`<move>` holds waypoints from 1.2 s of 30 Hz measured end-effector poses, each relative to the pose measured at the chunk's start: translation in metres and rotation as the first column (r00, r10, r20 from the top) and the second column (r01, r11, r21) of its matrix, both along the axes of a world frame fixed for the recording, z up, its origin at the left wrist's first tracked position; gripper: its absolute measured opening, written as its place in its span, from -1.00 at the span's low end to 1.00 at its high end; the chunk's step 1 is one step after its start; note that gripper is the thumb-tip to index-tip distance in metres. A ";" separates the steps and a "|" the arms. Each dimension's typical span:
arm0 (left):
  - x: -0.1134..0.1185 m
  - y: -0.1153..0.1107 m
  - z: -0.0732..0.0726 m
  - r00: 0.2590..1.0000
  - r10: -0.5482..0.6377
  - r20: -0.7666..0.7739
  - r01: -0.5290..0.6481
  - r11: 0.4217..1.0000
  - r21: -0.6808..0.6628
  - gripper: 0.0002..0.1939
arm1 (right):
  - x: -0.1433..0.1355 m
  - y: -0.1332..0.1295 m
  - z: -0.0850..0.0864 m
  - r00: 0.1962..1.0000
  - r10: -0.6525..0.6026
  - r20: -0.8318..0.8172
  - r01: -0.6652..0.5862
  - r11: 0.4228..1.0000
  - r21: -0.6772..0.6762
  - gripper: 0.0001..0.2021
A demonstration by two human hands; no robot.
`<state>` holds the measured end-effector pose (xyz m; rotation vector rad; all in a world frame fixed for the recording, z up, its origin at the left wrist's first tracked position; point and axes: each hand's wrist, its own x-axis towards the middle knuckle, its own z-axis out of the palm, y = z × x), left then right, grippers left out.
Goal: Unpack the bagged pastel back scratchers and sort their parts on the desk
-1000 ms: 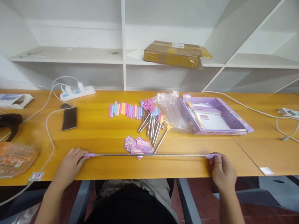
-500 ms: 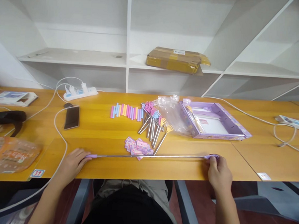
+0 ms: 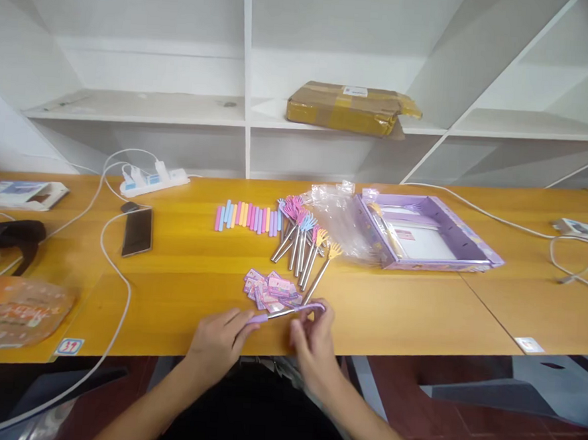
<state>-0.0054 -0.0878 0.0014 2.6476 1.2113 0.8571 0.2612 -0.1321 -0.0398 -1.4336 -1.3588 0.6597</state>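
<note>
A telescopic back scratcher [image 3: 282,312] with a purple handle and purple claw spans the gap between my hands, collapsed short. My left hand [image 3: 219,341] is closed on its purple handle. The claw end is in the fingers of my right hand [image 3: 315,341]. Just beyond lie small pink and purple printed cards [image 3: 272,290] in a loose heap. Behind them is a pile of back scratchers [image 3: 303,240] with pink, blue and yellow claws and metal rods. A row of coloured handle sleeves [image 3: 249,217] lies to the pile's left.
A purple display box [image 3: 464,257] holds a few back scratchers, with clear plastic bags [image 3: 337,216] beside it. At left are a phone [image 3: 138,232], a power strip [image 3: 154,181], a white cable and an orange bag [image 3: 19,313]. A taped carton [image 3: 345,108] sits on the shelf.
My hands have come together from far apart, and the back scratcher's long rod has slid in to a short length. Both hands still hold its ends.
</note>
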 end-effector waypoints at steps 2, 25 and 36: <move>0.008 0.003 0.007 1.000 -0.013 0.019 0.014 0.998 -0.059 -0.68 | -0.017 -0.001 0.015 0.997 0.072 0.019 -0.072 0.997 -0.004 -0.67; 0.017 0.168 -0.016 0.697 0.268 0.664 0.285 0.746 -0.601 -0.46 | 0.158 0.212 0.041 0.516 -0.370 0.773 0.520 0.852 0.061 -0.63; 0.017 0.164 -0.024 0.775 0.217 0.593 0.272 0.733 -0.624 -0.52 | 0.184 0.212 0.037 0.550 -0.336 0.765 0.504 0.863 0.017 -0.61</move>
